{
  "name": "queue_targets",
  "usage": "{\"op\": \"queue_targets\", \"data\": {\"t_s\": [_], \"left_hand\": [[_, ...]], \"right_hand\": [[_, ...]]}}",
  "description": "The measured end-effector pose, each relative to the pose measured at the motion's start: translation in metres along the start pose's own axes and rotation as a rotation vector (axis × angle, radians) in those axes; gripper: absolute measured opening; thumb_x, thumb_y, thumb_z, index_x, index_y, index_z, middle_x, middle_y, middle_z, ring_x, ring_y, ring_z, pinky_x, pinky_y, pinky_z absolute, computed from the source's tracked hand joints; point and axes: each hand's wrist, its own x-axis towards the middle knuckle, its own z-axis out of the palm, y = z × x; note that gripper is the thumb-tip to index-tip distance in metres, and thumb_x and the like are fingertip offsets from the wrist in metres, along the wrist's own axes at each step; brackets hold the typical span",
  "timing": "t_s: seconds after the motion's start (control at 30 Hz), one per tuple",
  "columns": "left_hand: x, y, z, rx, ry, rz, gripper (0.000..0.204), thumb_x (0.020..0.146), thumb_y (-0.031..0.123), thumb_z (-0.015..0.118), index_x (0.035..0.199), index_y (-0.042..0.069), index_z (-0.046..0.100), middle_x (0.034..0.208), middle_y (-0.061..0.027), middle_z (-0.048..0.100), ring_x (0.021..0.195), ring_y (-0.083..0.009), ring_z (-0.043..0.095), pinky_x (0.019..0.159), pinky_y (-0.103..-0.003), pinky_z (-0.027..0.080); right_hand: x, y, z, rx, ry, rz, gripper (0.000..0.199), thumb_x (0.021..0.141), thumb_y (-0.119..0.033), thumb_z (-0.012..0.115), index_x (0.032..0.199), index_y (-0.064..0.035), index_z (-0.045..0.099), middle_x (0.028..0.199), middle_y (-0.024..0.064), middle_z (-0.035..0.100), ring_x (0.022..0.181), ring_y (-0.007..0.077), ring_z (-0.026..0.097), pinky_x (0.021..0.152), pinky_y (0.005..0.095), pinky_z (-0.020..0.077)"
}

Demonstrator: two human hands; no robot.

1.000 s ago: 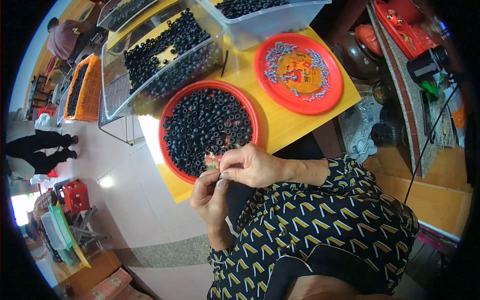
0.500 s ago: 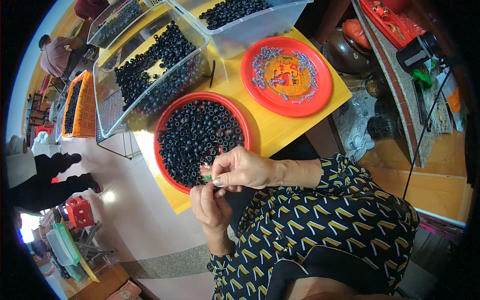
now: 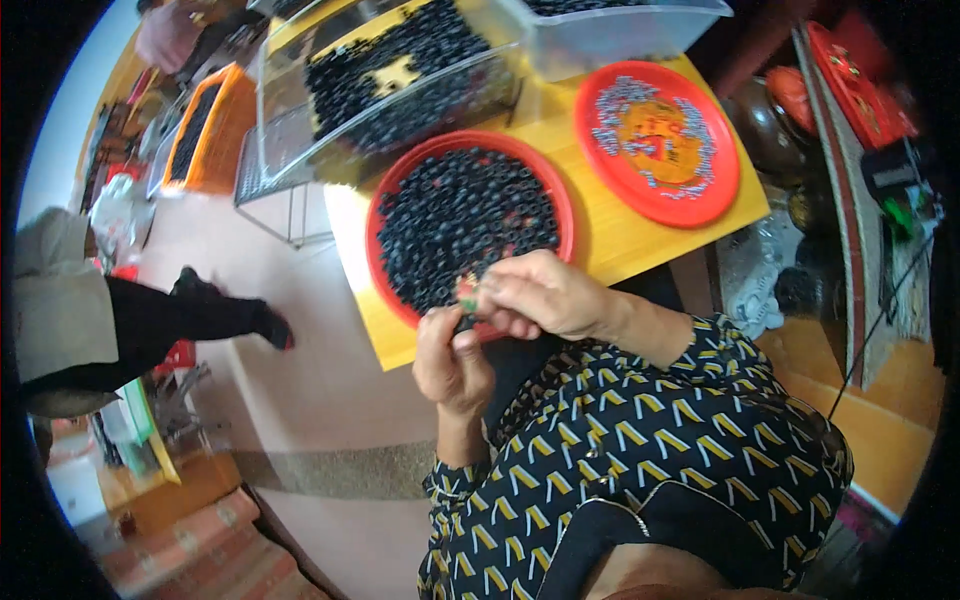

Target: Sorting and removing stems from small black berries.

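Over the near rim of a round red tray (image 3: 568, 215), my two hands work close together, fingertips nearly meeting. Small black ring-shaped parts (image 3: 455, 215) fill much of that tray. My left hand (image 3: 452, 368) is closed in a pinch, thumb against index finger. My right hand (image 3: 550, 295) is pinched too, fingers curled inward. Whatever the fingertips hold is too small and blurred to name. Farther right on the yellow table (image 3: 610, 250) lies another round red tray (image 3: 728, 165), with small silvery pieces (image 3: 625, 92) scattered around its patterned centre.
Behind the trays stand a clear plastic bin (image 3: 290, 140) of black parts and a second bin (image 3: 600, 40). An orange crate (image 3: 232, 130) is at far left. On the left a person's dark-trousered leg (image 3: 190, 315) extends over the floor. Shelving (image 3: 850, 210) lines the right.
The whole view has shifted, so tables and trays appear farther right and higher. My hands stay together by the tray's near rim, fingers still pinched. The person at left appears larger and nearer.
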Motion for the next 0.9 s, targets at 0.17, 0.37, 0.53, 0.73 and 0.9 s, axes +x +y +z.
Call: {"op": "queue_targets", "data": {"t_s": [0.17, 0.37, 0.53, 0.73, 0.9], "left_hand": [[-0.003, 0.003, 0.000, -0.060, -0.048, 0.019, 0.021, 0.081, 0.009, 0.058, 0.095, -0.005, 0.052, 0.080, -0.0163, 0.056, 0.071, -0.0276, 0.056, 0.065, -0.033, 0.046], [0.003, 0.001, 0.001, -0.041, -0.114, 0.159, 0.020, 0.078, 0.006, 0.060, 0.092, -0.006, 0.052, 0.076, -0.0168, 0.055, 0.066, -0.0278, 0.055, 0.060, -0.033, 0.046], [0.003, 0.004, 0.012, 0.196, 0.003, 0.307, 0.016, 0.081, 0.008, 0.055, 0.087, -0.006, 0.052, 0.067, -0.0143, 0.051, 0.054, -0.0267, 0.050, 0.048, -0.033, 0.041], [-0.002, 0.006, 0.017, 0.098, 0.000, 0.168, 0.016, 0.083, 0.008, 0.054, 0.091, -0.006, 0.052, 0.070, -0.0133, 0.052, 0.058, -0.0233, 0.052, 0.053, -0.030, 0.043], [-0.007, 0.023, 0.022, -0.381, 0.086, -0.294, 0.021, 0.082, 0.005, 0.057, 0.100, -0.007, 0.051, 0.086, -0.0069, 0.053, 0.076, -0.0125, 0.050, 0.068, -0.023, 0.041]], "right_hand": [[-0.002, 0.002, -0.001, -0.441, -0.133, -0.308, 0.035, 0.092, -0.029, 0.039, 0.079, 0.0015, 0.053, 0.063, 0.0028, 0.052, 0.061, 0.0083, 0.052, 0.056, 0.0236, 0.0435], [-0.005, 0.001, 0.002, -0.482, -0.124, -0.322, 0.030, 0.091, -0.022, 0.043, 0.079, 0.0020, 0.056, 0.069, 0.0054, 0.060, 0.070, 0.0085, 0.056, 0.062, 0.0231, 0.0447], [-0.008, 0.003, 0.003, -0.449, -0.081, -0.378, 0.027, 0.091, -0.018, 0.043, 0.078, 0.0019, 0.056, 0.068, 0.0049, 0.060, 0.068, 0.0074, 0.056, 0.061, 0.0222, 0.0445], [-0.008, 0.001, 0.002, -0.384, -0.052, -0.343, 0.025, 0.090, -0.015, 0.044, 0.075, 0.0011, 0.055, 0.067, 0.0037, 0.059, 0.066, 0.0047, 0.052, 0.057, 0.0226, 0.0424], [-0.007, 0.007, -0.007, -0.657, 0.023, -0.541, 0.023, 0.086, -0.012, 0.048, 0.067, -0.0005, 0.046, 0.059, 0.0049, 0.042, 0.055, 0.0139, 0.042, 0.050, 0.0270, 0.0359]]}}
